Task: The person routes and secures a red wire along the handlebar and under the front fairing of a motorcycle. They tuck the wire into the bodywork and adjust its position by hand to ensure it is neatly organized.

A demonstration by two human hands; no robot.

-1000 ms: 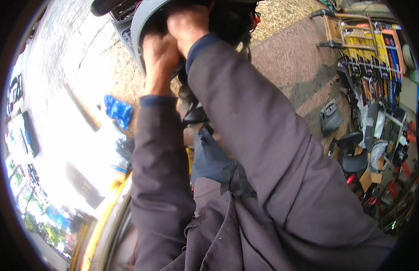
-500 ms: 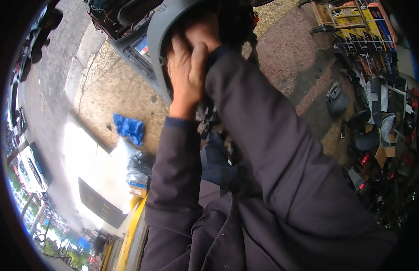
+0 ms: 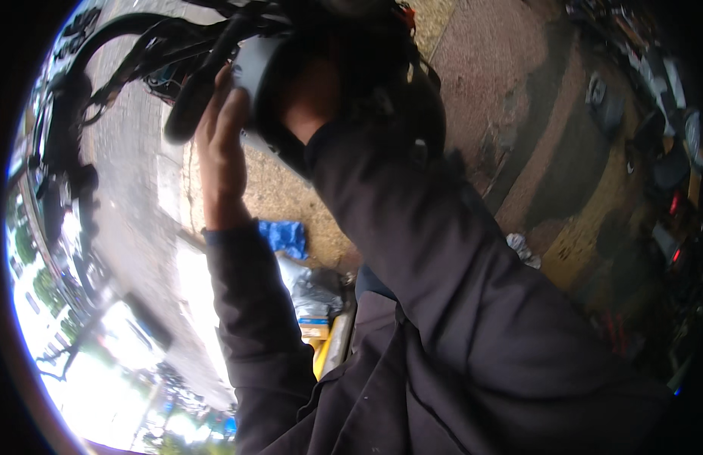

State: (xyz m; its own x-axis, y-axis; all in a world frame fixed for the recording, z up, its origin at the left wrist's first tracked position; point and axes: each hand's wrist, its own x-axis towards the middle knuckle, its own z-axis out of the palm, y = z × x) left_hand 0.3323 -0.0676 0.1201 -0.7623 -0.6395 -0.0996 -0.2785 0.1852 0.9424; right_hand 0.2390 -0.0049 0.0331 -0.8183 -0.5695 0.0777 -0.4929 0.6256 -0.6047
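Note:
A curved grey plastic panel belongs to what looks like the front of a scooter or motorbike, at the top of the view. My left hand is raised at the panel's left side, fingers stretched upward, and no held thing shows in it. Just left of those fingers hangs a dark rounded lever or handlebar grip. My right hand reaches into the shadowed hollow right of the panel. Its fingers are lost in the dark, so what they touch cannot be seen.
Dark cables and bars spread across the upper left. Crumpled blue plastic lies on the ground, with a grey plastic bag and a small box nearer me. Loose parts are heaped at the right.
My left hand has moved left, away from my right hand, to the panel's outer side. My right hand stays within the hollow. The view has swung, and dark handlebar parts now show at upper left.

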